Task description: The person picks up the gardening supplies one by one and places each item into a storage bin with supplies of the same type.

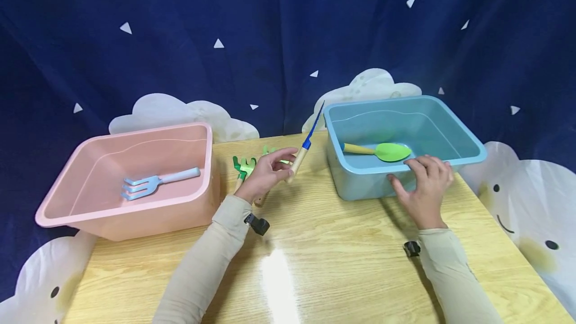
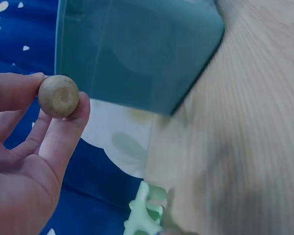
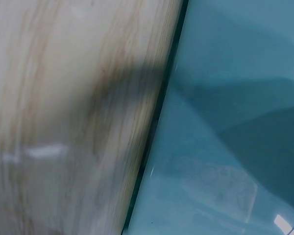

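My left hand [image 1: 265, 176] pinches the wooden handle [image 1: 297, 165] of a small garden tool whose narrow blue head [image 1: 315, 128] is seen edge-on, pointing up beside the blue bin [image 1: 364, 185]. The left wrist view shows the round handle end [image 2: 60, 97] between thumb and fingers. With the fingers over the bin's front rim and the thumb outside, my right hand [image 1: 427, 191] grips that rim. Inside the blue bin lies a green trowel [image 1: 392, 152] with a yellow handle. The right wrist view shows just the bin wall [image 3: 225, 161] and table; the hand is out of frame.
A pink bin [image 1: 157, 221] stands at the left, holding a light-blue hand fork [image 1: 144, 186]. Several green-headed garden tools [image 1: 245, 166] lie behind my left hand, partly hidden. A dark-blue curtain [image 1: 252, 24] hangs behind the wooden table [image 1: 333, 264].
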The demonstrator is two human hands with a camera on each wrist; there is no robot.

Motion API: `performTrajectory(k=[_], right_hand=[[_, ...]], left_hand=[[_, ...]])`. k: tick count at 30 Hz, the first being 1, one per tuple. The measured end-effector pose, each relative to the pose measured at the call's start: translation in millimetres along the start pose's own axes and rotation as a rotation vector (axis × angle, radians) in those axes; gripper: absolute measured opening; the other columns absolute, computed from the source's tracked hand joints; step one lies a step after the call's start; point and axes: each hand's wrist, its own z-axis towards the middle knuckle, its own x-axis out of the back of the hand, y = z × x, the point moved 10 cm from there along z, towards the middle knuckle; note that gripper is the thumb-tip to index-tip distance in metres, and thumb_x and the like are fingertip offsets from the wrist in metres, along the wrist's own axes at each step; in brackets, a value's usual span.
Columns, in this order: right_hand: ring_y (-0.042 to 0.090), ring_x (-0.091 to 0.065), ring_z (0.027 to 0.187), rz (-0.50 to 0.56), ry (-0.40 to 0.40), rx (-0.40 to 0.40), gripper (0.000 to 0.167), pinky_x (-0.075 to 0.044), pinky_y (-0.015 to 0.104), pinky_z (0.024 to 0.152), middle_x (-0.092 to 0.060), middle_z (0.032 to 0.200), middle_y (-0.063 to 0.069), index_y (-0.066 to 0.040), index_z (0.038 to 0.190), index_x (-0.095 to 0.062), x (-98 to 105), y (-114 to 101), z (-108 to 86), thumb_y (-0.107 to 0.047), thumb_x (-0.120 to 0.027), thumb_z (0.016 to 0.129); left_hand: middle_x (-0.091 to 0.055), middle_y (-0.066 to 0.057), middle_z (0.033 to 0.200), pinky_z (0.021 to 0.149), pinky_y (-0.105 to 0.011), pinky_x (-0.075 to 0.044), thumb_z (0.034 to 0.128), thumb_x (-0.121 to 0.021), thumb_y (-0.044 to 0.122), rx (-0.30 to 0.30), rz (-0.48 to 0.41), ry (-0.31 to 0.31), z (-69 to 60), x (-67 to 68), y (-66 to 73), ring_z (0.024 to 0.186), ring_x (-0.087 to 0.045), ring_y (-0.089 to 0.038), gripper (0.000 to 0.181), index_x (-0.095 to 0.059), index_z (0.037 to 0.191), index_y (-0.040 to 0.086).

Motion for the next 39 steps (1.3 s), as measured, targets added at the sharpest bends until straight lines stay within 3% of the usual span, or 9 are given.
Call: performTrajectory(k=[3, 8, 12, 16, 24, 31, 39], right_hand=[[0.041, -0.047, 0.111, 0.003, 0.001, -0.002, 0.047, -0.016, 0.057, 0.113, -0.060, 0.107, 0.023, 0.000, 0.098, -0.066, 0.7, -0.1, 0.7, -0.040, -0.071, 0.074], [0.041, -0.048, 0.111, 0.001, -0.007, -0.001, 0.047, -0.016, 0.059, 0.113, -0.060, 0.106, 0.023, 0.000, 0.098, -0.066, 1.3, -0.7, 1.7, -0.039, -0.071, 0.074], [0.042, -0.048, 0.111, 0.004, -0.010, -0.008, 0.049, -0.017, 0.059, 0.112, -0.060, 0.105, 0.023, 0.000, 0.097, -0.066, 0.9, 0.7, 0.6, -0.043, -0.071, 0.075], [0.042, -0.047, 0.110, 0.009, -0.012, -0.011, 0.052, -0.017, 0.062, 0.110, -0.060, 0.105, 0.023, 0.000, 0.097, -0.066, 0.4, 1.0, 0.1, -0.048, -0.070, 0.077], [0.043, -0.047, 0.110, 0.008, -0.013, -0.006, 0.052, -0.017, 0.063, 0.110, -0.060, 0.105, 0.023, 0.000, 0.097, -0.065, 0.3, 0.5, 1.2, -0.047, -0.071, 0.077], [0.043, -0.047, 0.111, 0.004, -0.018, 0.001, 0.049, -0.017, 0.065, 0.109, -0.060, 0.106, 0.023, 0.000, 0.098, -0.066, 0.6, -0.5, 1.8, -0.044, -0.071, 0.076], [0.042, -0.047, 0.111, -0.005, -0.016, 0.005, 0.048, -0.018, 0.068, 0.106, -0.060, 0.105, 0.023, 0.000, 0.098, -0.065, 1.1, -2.1, 2.1, -0.042, -0.071, 0.077]], left_hand=[[-0.060, -0.021, 0.129, 0.075, -0.021, -0.054, 0.0878, -0.058, -0.008, -0.027, -0.017, 0.003, 2.3, -3.3, 7.5, 0.098, -0.064, -0.015, 0.057, -0.054, 0.142, 0.010], [-0.055, -0.031, 0.138, 0.075, -0.019, -0.054, 0.0902, -0.053, -0.010, -0.051, -0.150, -0.047, 4.5, -16.4, 17.4, 0.093, -0.065, -0.006, 0.058, -0.045, 0.146, 0.002], [-0.048, -0.034, 0.144, 0.076, -0.019, -0.055, 0.0922, -0.049, -0.010, -0.035, -0.261, -0.095, 5.3, -30.4, 17.7, 0.094, -0.066, -0.003, 0.059, -0.038, 0.150, 0.000], [-0.047, -0.034, 0.144, 0.077, -0.019, -0.055, 0.0924, -0.049, -0.011, -0.031, -0.307, -0.117, 5.1, -38.9, 18.3, 0.096, -0.065, -0.004, 0.059, -0.038, 0.150, -0.001], [-0.051, -0.029, 0.141, 0.077, -0.020, -0.053, 0.0893, -0.052, -0.012, -0.071, -0.223, -0.098, 6.4, -38.5, 25.9, 0.096, -0.062, -0.008, 0.062, -0.041, 0.149, 0.004], [-0.057, -0.019, 0.140, 0.077, -0.023, -0.055, 0.0858, -0.057, -0.010, -0.120, -0.087, -0.079, 8.4, -35.8, 39.4, 0.100, -0.063, -0.015, 0.062, -0.050, 0.144, 0.010], [-0.060, -0.012, 0.138, 0.077, -0.025, -0.055, 0.0857, -0.061, -0.008, -0.128, -0.012, -0.089, 13.3, -38.7, 52.0, 0.103, -0.064, -0.021, 0.061, -0.054, 0.142, 0.015]])
